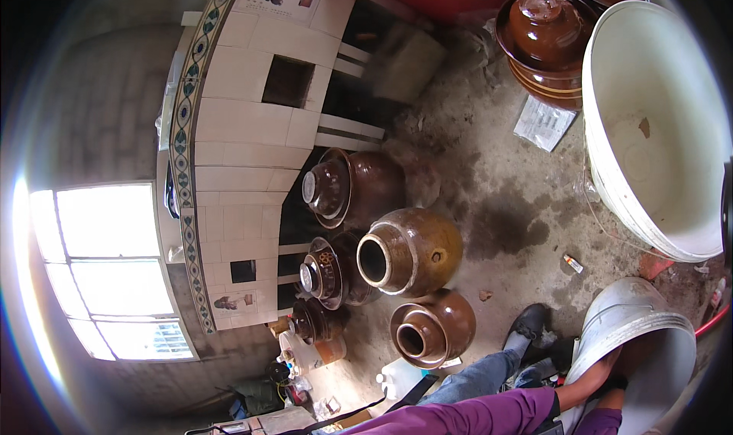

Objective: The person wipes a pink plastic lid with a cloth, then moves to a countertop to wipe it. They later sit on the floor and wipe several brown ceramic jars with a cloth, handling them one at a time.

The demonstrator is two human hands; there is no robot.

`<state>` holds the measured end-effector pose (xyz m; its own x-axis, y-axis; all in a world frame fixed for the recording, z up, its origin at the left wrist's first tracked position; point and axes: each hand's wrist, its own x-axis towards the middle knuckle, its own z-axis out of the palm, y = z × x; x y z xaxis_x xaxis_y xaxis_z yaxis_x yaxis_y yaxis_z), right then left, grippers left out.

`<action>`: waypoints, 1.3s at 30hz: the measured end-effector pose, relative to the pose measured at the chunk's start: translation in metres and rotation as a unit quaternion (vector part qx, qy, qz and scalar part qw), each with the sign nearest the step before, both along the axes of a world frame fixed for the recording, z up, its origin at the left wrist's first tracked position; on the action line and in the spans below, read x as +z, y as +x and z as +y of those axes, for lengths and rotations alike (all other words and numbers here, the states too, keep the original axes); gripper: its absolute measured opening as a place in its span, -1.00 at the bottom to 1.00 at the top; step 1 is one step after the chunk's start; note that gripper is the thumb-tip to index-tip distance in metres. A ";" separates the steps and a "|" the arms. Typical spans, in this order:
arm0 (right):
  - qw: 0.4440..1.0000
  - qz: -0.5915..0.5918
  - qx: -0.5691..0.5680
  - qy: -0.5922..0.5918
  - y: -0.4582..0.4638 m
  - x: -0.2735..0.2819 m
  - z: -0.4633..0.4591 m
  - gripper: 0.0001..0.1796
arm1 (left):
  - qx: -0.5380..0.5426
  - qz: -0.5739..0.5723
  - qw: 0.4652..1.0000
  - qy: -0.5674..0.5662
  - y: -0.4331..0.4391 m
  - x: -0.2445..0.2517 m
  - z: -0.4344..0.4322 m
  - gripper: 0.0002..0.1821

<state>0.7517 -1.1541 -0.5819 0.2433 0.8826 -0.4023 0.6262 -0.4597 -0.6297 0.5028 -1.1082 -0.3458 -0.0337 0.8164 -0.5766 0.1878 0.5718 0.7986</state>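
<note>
Both my arms, in purple sleeves, reach into a white plastic bucket (621,306) tipped with its mouth towards me. My left hand (606,371) goes past the rim into the shaded inside, and its fingertips are lost in shadow. Lower in the picture, my right hand (615,399) is also at the bucket's mouth, a dark band or cloth around it; its fingers are hidden. Whether either hand grips anything cannot be seen. A large white plastic tub (615,166) stands just beyond the bucket.
Brown glazed jars, including a wide-mouthed one (438,246) and a smaller one (458,323), stand on the stained concrete floor (532,188). A lidded jar (544,28) is beside the tub. A red hose (713,321) runs near the bucket. A tiled stove (246,125) lines one side.
</note>
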 end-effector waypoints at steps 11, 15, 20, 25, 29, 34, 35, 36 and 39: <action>0.982 0.178 -0.056 -0.031 -0.049 0.011 0.018 -0.58 | 0.008 -0.037 0.999 -0.005 0.010 -0.022 -0.018 -0.47; 0.865 0.459 -0.203 0.010 -0.087 0.080 -0.010 -0.59 | 0.067 -0.152 0.984 -0.072 0.015 -0.035 -0.022 -0.51; 0.835 0.306 -0.453 -0.056 -0.175 0.345 0.034 -0.66 | 0.179 -0.301 0.859 -0.374 -0.029 0.033 0.024 -0.42; 0.912 0.219 -0.348 0.011 -0.212 0.365 0.027 -0.63 | 0.178 -0.332 0.861 -0.341 -0.024 0.066 0.035 -0.73; 0.977 -0.003 -0.204 0.053 -0.207 0.307 0.031 -0.66 | 0.070 -0.182 0.891 -0.410 -0.037 0.048 0.024 -0.74; 0.987 -0.015 -0.161 -0.004 -0.151 0.263 0.038 -0.70 | 0.097 -0.214 0.933 -0.272 -0.024 0.040 0.015 -0.58; 0.989 -0.013 -0.144 -0.016 -0.138 0.252 0.021 -0.69 | 0.059 -0.242 0.928 -0.276 -0.022 0.057 0.028 -0.56; 0.989 -0.016 -0.138 0.043 -0.126 0.257 0.016 -0.64 | 0.026 -0.228 0.936 -0.268 -0.026 0.055 0.031 -0.52; 0.992 -0.039 -0.109 0.055 -0.104 0.318 0.011 -0.44 | 0.020 -0.238 0.941 -0.239 -0.036 0.058 0.038 -0.40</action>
